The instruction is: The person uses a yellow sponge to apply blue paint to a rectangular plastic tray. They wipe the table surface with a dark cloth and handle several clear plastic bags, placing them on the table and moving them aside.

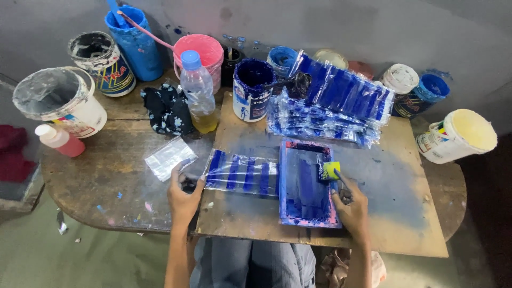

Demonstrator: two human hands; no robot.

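My right hand (pixel 349 205) grips the handle of a small yellow sponge applicator (pixel 330 170), whose head rests on the right side of a blue-inked printing frame (pixel 308 184) with a pink rim. My left hand (pixel 184 194) presses down near the left end of a clear plastic sheet (pixel 242 173) printed with blue stripes, which lies left of the frame. Both lie on a blue-stained wooden board (pixel 384 186).
A pile of blue-printed plastic sheets (pixel 333 104) sits behind the frame. Paint tubs ring the table: white (pixel 61 101), blue (pixel 250 88), pink (pixel 200 53), cream (pixel 458 136). A plastic bottle (pixel 198 90), dark rag (pixel 168 109) and blank clear sheet (pixel 169 157) lie left.
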